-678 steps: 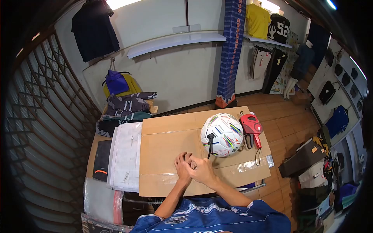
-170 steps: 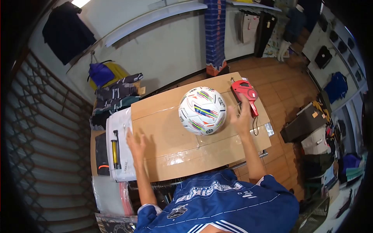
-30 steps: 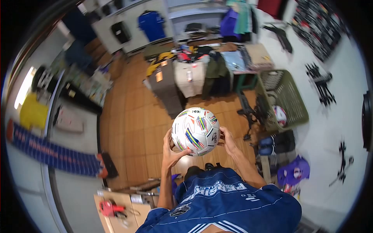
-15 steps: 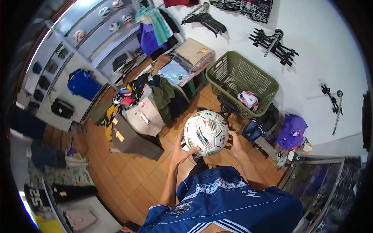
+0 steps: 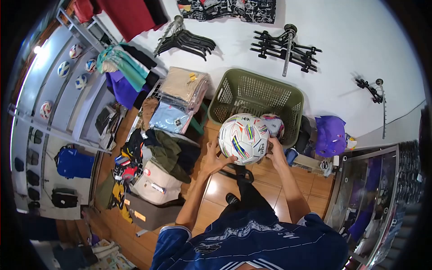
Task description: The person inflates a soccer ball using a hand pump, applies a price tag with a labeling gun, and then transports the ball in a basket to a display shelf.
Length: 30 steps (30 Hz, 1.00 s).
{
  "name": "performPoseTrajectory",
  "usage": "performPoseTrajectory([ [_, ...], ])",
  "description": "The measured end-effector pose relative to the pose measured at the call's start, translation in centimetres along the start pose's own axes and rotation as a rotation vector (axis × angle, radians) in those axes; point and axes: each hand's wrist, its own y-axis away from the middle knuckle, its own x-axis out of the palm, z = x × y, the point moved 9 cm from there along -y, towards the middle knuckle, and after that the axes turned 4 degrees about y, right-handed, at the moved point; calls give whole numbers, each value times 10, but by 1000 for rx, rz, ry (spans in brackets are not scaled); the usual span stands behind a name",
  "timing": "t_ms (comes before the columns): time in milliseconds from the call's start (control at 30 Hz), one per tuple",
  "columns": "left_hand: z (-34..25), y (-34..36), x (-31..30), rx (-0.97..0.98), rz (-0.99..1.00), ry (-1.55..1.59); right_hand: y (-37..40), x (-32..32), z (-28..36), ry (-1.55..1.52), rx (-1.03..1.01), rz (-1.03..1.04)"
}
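Between both hands I hold a white soccer ball [image 5: 243, 139] with coloured streaks and black lettering. My left hand [image 5: 216, 159] grips its left side, thumb across the lower front. On the opposite side, my right hand [image 5: 275, 152] presses against the ball, its fingers partly hidden behind it. Just beyond the ball stands an olive-green plastic basket [image 5: 258, 85] with perforated walls. A second ball [image 5: 273, 125], white with pink and purple, lies inside it, partly covered by the held one.
Left of me, a heap of clothes [image 5: 166, 148] and a beige bag [image 5: 155, 184] rest on a grey box [image 5: 153, 211]. Packaged garments [image 5: 182, 85] are stacked behind. A purple bag [image 5: 330, 135] sits at right, near a glass display case [image 5: 369, 189]. Hangers [image 5: 285, 49] hang on the wall.
I have stepped nearer the basket with the ball still between my hands. The ball now overlaps the basket's near side in view, and one leg shows forward on the floor.
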Motion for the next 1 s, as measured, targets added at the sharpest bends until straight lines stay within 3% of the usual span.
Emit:
performPoseTrajectory([
  [100, 15, -73, 11, -73, 20, 255, -65, 3, 22, -23, -43, -11],
  [200, 115, -153, 23, -198, 54, 347, -135, 10, 34, -28, -51, -55],
  [233, 120, -179, 21, -249, 57, 370, -168, 12, 33, -45, -52, -54],
  [267, 127, -191, 26, -348, -21, 361, -195, 11, 32, -61, -52, -61],
  [367, 164, -233, 39, -534, -14, 520, -261, 5, 5, -12, 53, -111],
  [433, 207, -250, 44, -615, -38, 478, -263, 17, 27, 85, 57, -105],
  [500, 271, -266, 57, -721, -5, 456, -318, 3, -10, 142, 35, -83],
  [600, 275, -276, 76, -838, -95, 563, -411, -31, -108, 138, 10, -140],
  [700, 328, -283, 92, -952, -104, 603, -417, -23, -122, 91, 47, -208],
  [767, 316, -279, 97, -1072, -121, 527, -396, -11, -103, 157, 108, -204],
  [800, 311, -275, 106, -1123, -154, 655, -403, -17, -124, 468, 154, -251],
  [867, 288, -269, 107, -1186, -107, 614, -383, -5, -111, 519, 141, -286],
  [1000, 307, -265, 111, -1229, -75, 639, -360, 6, -80, 627, 126, -285],
])
